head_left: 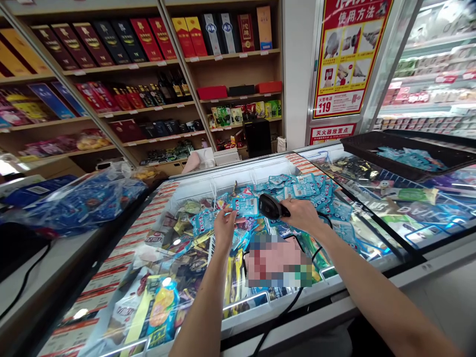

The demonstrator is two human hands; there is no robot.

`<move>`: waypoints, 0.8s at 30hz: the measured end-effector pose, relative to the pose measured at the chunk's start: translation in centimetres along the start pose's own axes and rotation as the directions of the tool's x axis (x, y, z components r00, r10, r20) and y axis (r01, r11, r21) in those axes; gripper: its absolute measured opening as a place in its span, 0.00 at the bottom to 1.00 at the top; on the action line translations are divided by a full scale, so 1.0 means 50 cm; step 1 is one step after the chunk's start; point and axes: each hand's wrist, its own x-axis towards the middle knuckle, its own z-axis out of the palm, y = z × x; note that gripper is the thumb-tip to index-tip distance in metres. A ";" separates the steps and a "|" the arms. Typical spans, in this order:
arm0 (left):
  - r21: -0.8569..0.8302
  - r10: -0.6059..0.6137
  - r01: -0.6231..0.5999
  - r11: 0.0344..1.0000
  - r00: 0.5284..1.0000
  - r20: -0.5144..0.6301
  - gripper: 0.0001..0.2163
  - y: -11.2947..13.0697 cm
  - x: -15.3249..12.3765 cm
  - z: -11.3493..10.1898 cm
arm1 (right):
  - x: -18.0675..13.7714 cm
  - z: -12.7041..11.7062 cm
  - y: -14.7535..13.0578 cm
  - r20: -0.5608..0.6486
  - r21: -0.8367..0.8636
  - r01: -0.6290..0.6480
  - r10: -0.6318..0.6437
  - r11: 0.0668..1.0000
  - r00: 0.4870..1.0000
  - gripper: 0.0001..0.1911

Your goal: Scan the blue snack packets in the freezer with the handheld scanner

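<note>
My left hand (225, 227) is closed on a light blue packet (245, 205), held up over the open chest freezer (208, 184). My right hand (303, 214) grips a black handheld scanner (270, 206) whose head points at that packet from the right, a hand's width away. A black cable (282, 312) runs down from the scanner over the freezer's front edge. Beneath both hands lie several blue packets (297, 191) and mixed ice cream wrappers.
A black basket (401, 151) of blue packets rests on the freezer's glass lid at right. A clear bag of blue goods (82, 198) sits on the counter at left. Shelves of boxed bottles (148, 44) stand behind, a refrigerated display (435, 74) at far right.
</note>
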 end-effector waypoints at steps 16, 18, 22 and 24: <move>0.142 0.032 -0.034 0.989 0.999 0.019 0.14 0.014 -0.020 0.004 | -0.004 -0.007 -0.010 0.016 0.037 0.036 -0.036 0.999 0.999 0.17; 0.141 0.036 -0.039 0.989 0.999 0.023 0.15 0.015 -0.020 0.003 | -0.004 -0.008 -0.011 0.020 0.041 0.034 -0.035 0.999 0.999 0.18; 0.147 0.039 -0.041 0.988 0.999 0.015 0.15 0.012 -0.020 0.003 | -0.005 -0.008 -0.012 0.019 0.034 0.039 -0.039 0.999 0.999 0.17; 0.141 0.040 -0.042 0.989 0.999 0.015 0.16 0.010 -0.019 0.003 | -0.004 -0.007 -0.013 0.020 0.028 0.043 -0.043 0.999 0.999 0.17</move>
